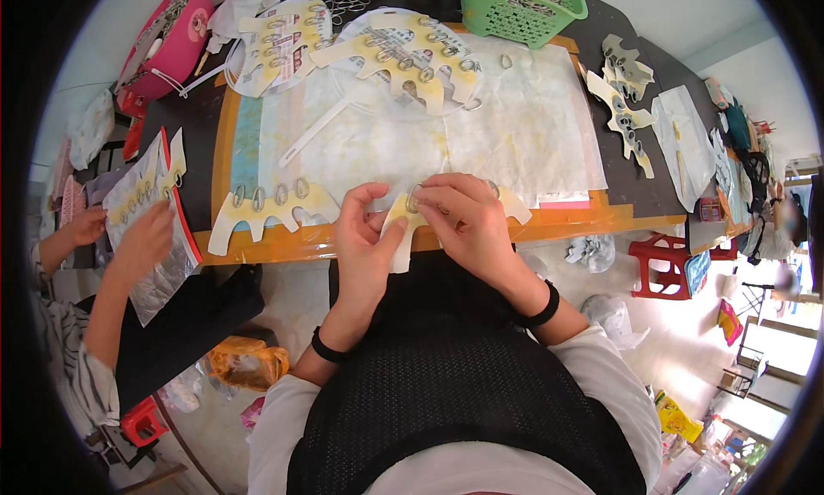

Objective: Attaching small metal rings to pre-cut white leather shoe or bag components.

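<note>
Both hands, left hand and right hand, pinch a pale scalloped card strip with a metal ring at the worktop's near edge; a ringed strip lies left.

Pale yellow card with a silver ring; orange-edged worktop; green basket far right; pink basket far left; red stool right.

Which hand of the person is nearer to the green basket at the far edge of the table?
The right hand. It lies almost straight below the green basket, across the white sheet. The left hand sits further to the left, on the pale cutout.
</note>
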Demonstrator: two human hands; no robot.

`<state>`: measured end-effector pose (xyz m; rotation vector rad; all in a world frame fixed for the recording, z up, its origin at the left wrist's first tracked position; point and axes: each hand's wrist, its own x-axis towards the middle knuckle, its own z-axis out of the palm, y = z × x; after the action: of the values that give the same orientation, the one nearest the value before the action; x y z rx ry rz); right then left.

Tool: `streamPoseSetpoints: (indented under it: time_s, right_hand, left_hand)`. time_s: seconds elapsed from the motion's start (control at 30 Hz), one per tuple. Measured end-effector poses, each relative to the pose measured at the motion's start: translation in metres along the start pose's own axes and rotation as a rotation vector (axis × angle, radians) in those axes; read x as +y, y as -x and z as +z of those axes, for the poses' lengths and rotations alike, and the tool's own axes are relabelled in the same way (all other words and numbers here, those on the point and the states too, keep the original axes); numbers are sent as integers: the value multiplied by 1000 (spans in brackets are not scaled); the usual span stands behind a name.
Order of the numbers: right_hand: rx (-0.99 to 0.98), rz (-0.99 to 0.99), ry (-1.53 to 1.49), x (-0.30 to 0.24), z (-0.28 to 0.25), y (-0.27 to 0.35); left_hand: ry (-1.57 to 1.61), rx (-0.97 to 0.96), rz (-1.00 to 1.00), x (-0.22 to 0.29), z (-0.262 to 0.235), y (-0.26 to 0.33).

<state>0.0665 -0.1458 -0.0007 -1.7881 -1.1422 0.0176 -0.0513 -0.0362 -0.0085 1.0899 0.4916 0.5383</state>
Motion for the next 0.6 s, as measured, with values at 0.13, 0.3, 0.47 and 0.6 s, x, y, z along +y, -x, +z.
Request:
streamPoseSetpoints:
  time_s: [0.13,0.3,0.47,0.6]
  right_hand:
    - [15,36,-4,-7,-2,-2]
    - [-126,104,-147,6,-3,-6]
    - [-179,-24,-12,12,-3,-8]
    - [-172,-237,159,7,-4,-11]
  left_hand:
    - [-74,64,57,-5,5,15]
    - [-23,17,158,-20,3,23]
    - [1,-140,292,-17,5,35]
    - [-875,-70,555,-4,-20,21]
